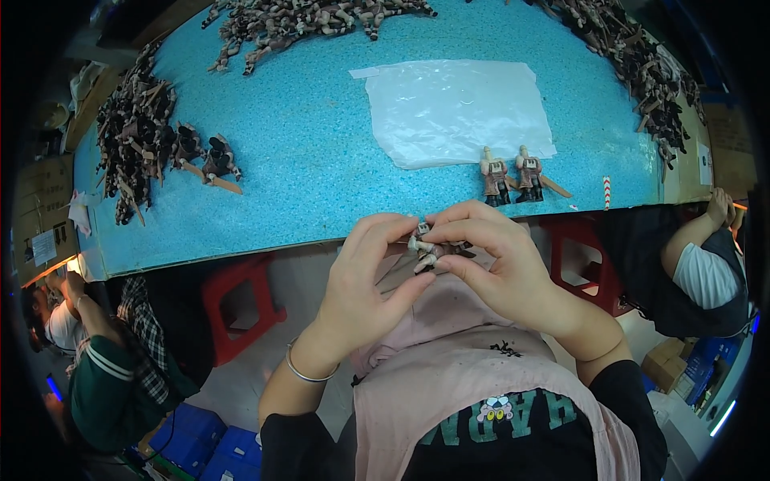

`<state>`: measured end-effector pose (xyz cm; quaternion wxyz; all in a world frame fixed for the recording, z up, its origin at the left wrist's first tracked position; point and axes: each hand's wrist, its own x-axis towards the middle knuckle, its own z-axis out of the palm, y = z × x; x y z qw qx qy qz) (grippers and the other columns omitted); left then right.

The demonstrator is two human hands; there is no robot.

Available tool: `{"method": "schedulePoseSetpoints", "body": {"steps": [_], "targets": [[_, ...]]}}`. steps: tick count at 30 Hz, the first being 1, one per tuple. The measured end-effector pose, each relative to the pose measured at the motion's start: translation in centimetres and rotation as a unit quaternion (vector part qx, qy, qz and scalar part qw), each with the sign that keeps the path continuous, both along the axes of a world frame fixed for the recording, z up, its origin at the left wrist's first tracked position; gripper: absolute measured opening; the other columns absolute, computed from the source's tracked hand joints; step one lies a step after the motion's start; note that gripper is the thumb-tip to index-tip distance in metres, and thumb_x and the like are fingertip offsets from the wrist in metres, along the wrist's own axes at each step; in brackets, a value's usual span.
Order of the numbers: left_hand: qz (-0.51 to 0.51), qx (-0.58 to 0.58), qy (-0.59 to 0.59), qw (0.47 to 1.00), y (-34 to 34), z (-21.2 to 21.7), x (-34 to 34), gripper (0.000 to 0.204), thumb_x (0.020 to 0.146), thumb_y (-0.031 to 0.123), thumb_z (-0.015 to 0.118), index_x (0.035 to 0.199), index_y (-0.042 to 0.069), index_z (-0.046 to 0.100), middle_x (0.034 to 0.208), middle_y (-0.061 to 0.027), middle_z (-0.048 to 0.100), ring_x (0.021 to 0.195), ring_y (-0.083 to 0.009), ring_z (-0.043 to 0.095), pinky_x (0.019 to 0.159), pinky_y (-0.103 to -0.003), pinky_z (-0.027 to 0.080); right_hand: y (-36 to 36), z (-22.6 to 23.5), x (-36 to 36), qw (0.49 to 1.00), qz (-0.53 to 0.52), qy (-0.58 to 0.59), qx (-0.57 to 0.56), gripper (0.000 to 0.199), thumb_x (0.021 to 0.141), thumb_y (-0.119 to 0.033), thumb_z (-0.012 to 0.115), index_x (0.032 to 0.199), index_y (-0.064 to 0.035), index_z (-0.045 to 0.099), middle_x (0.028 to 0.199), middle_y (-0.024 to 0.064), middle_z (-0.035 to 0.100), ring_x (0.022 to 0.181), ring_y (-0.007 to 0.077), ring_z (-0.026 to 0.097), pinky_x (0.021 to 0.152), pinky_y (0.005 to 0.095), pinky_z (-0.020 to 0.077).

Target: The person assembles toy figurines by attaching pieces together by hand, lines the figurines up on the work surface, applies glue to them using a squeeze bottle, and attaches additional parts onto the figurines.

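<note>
Between my two hands, just off the table's near edge, is a small figurine (433, 248) in pale and brown tones. My left hand (365, 272) pinches one end of it with thumb and fingers. Around the other end close the fingers and thumb of my right hand (497, 260). Fingertips hide part of the figurine. Beyond my right hand, two similar figurines (495, 178) stand upright side by side near the edge, each with a pale head, brown body and dark boots. A flat brown piece juts out beside the right one.
A white plastic sheet (461, 112) lies on the blue table (281, 160). Heaps of figurines fill the left side (132, 144), the far edge (313, 24) and the right side (642, 72). Red stools (241, 309) stand below the table. Other people sit at both sides.
</note>
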<state>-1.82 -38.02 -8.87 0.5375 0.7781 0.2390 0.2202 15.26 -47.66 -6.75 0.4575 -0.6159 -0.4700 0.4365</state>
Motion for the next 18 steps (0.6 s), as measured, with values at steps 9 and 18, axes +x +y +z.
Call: {"method": "schedulePoseSetpoints", "body": {"steps": [9,18], "targets": [[0.021,-0.061,-0.018,0.998,0.6,-1.0,0.0,0.025,0.081,-0.003,0.066,0.106,-0.003,0.062,0.101,-0.0138,0.060,0.087,-0.0220,0.065,0.076,-0.029,0.055,0.0,0.0,-0.4,0.998,0.003,-0.058,-0.003,0.025,0.077,0.001,0.070,0.101,-0.0022,0.068,0.101,0.0108,0.063,0.095,0.0234,0.063,0.082,0.0321,0.0506],[0.046,-0.010,-0.033,0.998,-0.1,-1.5,0.2,0.021,0.083,-0.002,0.065,0.104,-0.003,0.061,0.096,-0.0119,0.058,0.082,-0.0184,0.063,0.071,-0.027,0.054,0.0,0.0,-0.3,0.999,0.002,-0.046,-0.023,0.023,0.077,0.003,0.069,0.100,-0.0020,0.067,0.099,0.0112,0.062,0.098,0.0235,0.063,0.081,0.0315,0.0513]]}}
